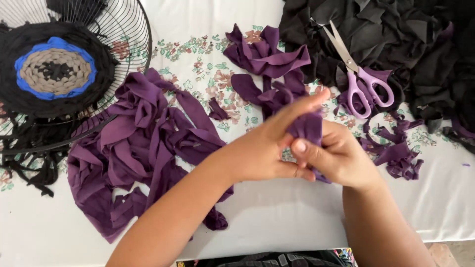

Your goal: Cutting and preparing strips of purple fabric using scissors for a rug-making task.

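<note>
My left hand and right hand meet over the table, both pinching one purple cloth strip between fingers and thumbs. A heap of purple strips lies just left of my left forearm; scissors rest beyond my right hand.

Both hands pinching purple fabric strip, scissors near, black scraps
</note>
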